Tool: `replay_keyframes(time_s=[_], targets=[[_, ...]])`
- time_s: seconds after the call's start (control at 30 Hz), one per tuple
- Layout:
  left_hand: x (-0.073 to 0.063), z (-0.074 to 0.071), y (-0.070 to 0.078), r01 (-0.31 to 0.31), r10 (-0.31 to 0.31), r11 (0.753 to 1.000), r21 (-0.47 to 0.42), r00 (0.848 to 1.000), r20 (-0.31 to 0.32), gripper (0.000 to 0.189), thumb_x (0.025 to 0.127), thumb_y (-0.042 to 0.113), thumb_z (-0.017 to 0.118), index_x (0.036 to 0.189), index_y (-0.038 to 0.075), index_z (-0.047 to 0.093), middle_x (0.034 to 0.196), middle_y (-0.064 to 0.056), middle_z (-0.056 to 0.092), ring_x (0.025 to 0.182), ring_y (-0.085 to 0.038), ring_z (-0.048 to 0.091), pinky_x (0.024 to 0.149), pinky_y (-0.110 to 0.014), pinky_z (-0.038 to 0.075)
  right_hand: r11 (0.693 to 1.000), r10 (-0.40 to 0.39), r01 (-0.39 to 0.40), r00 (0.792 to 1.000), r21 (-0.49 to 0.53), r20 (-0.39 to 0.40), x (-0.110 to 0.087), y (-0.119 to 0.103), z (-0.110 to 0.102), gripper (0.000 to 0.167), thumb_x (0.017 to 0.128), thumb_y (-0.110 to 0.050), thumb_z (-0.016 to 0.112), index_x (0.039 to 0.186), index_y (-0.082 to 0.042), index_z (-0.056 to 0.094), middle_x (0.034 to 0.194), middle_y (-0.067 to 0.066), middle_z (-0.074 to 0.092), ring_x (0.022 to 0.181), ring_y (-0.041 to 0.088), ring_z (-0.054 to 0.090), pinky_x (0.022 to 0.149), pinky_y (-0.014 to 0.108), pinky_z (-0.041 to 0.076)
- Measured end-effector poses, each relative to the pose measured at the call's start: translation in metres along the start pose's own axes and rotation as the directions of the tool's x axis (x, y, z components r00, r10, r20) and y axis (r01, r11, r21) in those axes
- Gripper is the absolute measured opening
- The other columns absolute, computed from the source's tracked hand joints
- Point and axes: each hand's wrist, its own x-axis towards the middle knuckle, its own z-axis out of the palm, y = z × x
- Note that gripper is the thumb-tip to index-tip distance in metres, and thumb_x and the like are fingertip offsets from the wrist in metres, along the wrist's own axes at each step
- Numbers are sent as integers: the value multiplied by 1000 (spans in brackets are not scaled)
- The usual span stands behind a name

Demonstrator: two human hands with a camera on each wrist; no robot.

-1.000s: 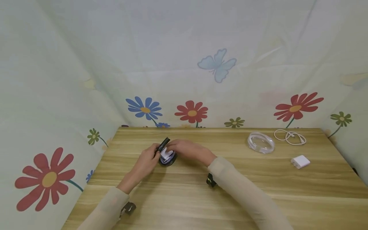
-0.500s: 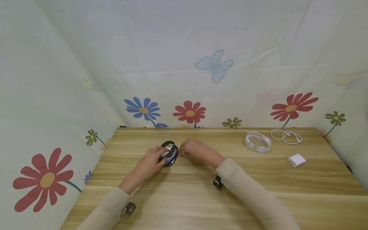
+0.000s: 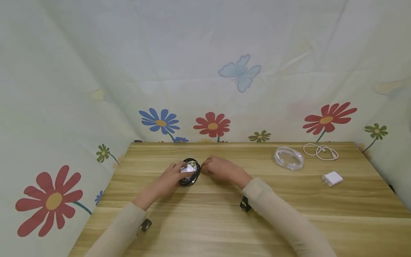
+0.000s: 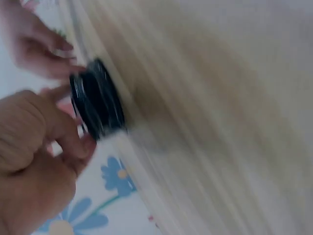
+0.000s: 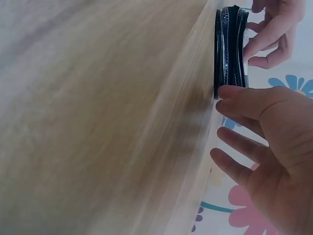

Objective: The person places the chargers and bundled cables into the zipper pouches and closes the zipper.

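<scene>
A small round black zip case [image 3: 189, 182] with a clear top sits on the wooden table; something white shows through the top. Zipper teeth line its side in the right wrist view, where two rows stand apart. My left hand [image 3: 167, 180] presses on the top from the left with fingers and thumb. On the right edge, the thumb and index finger of my right hand [image 3: 223, 169] pinch together at the zipper; whatever lies between the fingertips [image 5: 229, 92] is hidden. Its other fingers are spread loosely. The left wrist view is blurred.
At the right of the table [image 3: 205, 228] lie a clear round ring-shaped container [image 3: 289, 158], a looped white cable [image 3: 321, 152] and a white charger plug [image 3: 332, 178]. A flowered cloth [image 3: 179, 78] hangs behind and to the left.
The case's raised lid has come down under my left hand, which now presses on top. My right hand has moved from inside the case to its right edge.
</scene>
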Motion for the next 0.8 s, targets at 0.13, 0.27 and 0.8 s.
replay_keyframes(time_s=[0.13, 0.27, 0.8], targets=[[5, -3, -18, -111, 110, 992, 56, 994, 9, 65, 86, -12, 72, 138, 26, 66, 138, -14, 50, 121, -33, 47, 104, -48, 48, 999, 20, -18, 998, 46, -52, -5, 2, 0, 20, 100, -4, 60, 114, -4, 75, 115, 9, 73, 110, 23, 65, 102, 38, 50], [8, -5, -30, -217, 217, 965, 146, 976, 15, 59, 87, -3, 76, 136, 30, 67, 143, -9, 51, 134, -31, 44, 112, -49, 41, 999, 21, -17, 997, 50, -79, -8, 3, 0, 20, 99, -4, 62, 115, -5, 75, 116, 8, 72, 112, 23, 66, 102, 38, 50], [13, -2, -44, -362, 355, 931, 39, 926, 131, 63, 96, -8, 61, 152, 16, 48, 159, -5, 42, 147, -25, 38, 115, -43, 38, 997, 70, -68, 996, 34, -62, -14, 5, -1, 27, 99, -6, 61, 124, -8, 72, 122, 6, 70, 116, 23, 64, 104, 38, 50]])
